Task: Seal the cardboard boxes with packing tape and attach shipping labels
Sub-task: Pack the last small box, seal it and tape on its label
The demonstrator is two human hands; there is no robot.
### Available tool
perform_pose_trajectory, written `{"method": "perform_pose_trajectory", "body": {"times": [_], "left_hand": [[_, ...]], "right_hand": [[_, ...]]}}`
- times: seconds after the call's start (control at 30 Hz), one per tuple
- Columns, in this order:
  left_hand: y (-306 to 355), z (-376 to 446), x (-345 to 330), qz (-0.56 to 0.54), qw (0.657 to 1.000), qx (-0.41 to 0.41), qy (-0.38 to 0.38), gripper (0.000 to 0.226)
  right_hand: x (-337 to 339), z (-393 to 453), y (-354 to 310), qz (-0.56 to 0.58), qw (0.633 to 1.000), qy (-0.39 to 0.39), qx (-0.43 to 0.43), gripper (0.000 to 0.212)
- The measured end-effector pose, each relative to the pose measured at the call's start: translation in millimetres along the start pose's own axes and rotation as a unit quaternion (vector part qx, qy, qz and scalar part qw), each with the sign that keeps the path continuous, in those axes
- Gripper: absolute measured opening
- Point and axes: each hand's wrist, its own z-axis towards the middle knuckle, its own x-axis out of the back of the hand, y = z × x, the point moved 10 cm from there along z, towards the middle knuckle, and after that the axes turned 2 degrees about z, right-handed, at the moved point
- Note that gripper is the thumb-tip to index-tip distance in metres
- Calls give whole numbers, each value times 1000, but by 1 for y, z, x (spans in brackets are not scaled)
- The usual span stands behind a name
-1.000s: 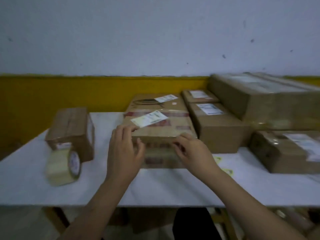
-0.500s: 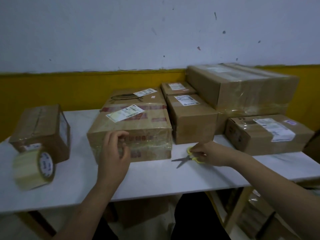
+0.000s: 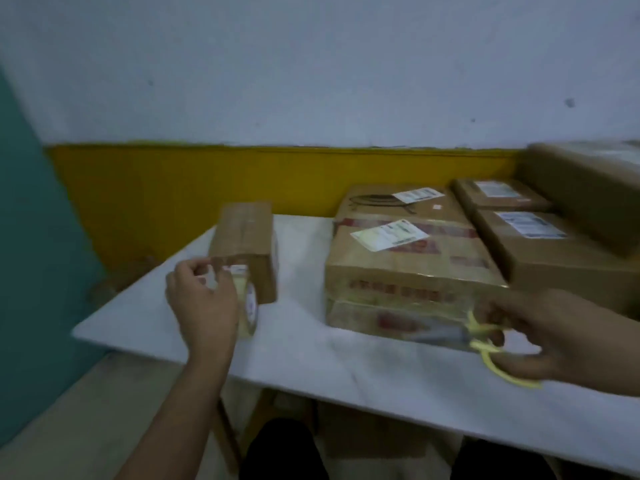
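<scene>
Yellow-handled scissors (image 3: 485,344) grasped in right hand (image 3: 554,341), lower right, ready for cutting. Left hand (image 3: 202,306) at tape roll (image 3: 247,306) on tabletop (image 3: 346,362), centre left; grip apparently closing, blurred. Small box (image 3: 242,244) just behind.

The boxes are brown cardboard; the front box (image 3: 412,282) is wrapped in glossy clear tape and bears a white paper label (image 3: 389,234). The tape roll (image 3: 250,306) is translucent, shiny plastic. The scissors (image 3: 485,344) have yellow plastic handles. The tabletop (image 3: 301,341) looks smooth, pale, faintly marbled.
</scene>
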Motion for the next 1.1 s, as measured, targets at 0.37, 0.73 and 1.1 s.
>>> {"method": "perform_pose_trajectory", "body": {"times": [0.37, 0.73, 1.1], "left_hand": [[-71, 19, -50, -28, 934, 282, -218, 52], [-74, 21, -81, -104, 891, 314, -310, 13], [-59, 10, -75, -197, 859, 353, -315, 23]], "right_hand": [[-75, 357, -199, 184, 973, 36, 136, 53], [-109, 410, -188, 223, 964, 28, 139, 34], [-61, 312, -101, -23, 941, -338, 23, 77]]}}
